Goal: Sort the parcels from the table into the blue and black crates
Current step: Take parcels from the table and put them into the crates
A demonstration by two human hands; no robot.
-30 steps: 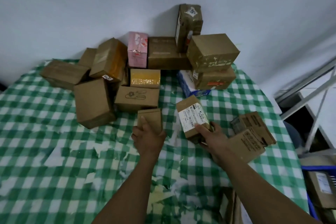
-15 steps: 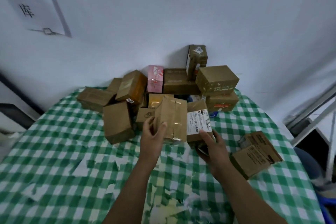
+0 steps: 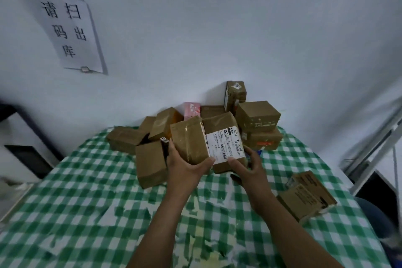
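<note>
Held: taped box [image 3: 189, 139] in left hand [image 3: 185, 169], fingers curled round base; labelled box [image 3: 221, 135] in right hand [image 3: 250, 169], pinched low. Risk: slip on glossy tape; knock toppling stack [image 3: 256, 115] behind.

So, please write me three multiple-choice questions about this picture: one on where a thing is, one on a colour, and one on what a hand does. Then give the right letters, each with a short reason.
1. Where is the pink box?
A. at the back of the pile, near the wall
B. at the front edge of the table
C. in a hand

2. Which colours has the tablecloth?
A. red and white
B. green and white
C. plain blue

3. What does the left hand do?
A. lies flat on the cloth
B. hangs empty
C. holds a plain brown parcel

Answers:
1 A: it stands behind the brown parcels, by the wall.
2 B: its checks are green and white.
3 C: its fingers and thumb curl round that parcel, beside the labelled parcel that the right hand holds.
</note>
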